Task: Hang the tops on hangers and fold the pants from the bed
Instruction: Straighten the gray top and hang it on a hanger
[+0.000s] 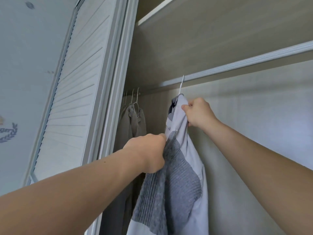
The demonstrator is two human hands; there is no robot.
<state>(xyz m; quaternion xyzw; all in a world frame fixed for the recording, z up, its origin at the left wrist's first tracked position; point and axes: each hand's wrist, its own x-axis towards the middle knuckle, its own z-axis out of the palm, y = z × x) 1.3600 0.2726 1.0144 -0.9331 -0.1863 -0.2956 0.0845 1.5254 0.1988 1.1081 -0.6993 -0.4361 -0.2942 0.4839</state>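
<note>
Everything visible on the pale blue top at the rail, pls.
The pale blue top is smooth woven-looking cloth with a grey ribbed knit panel on it and a dark patch inside the neck. It hangs on a white wire hanger whose hook meets the closet rail; whether it is seated is unclear. The left hand grips the knit panel; the right hand pinches cloth near the neck. The hem runs out of frame.

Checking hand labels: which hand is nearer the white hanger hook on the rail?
Right. The right hand grips the shirt just below the hanger hook; the left hand holds the shirt farther down.
</note>
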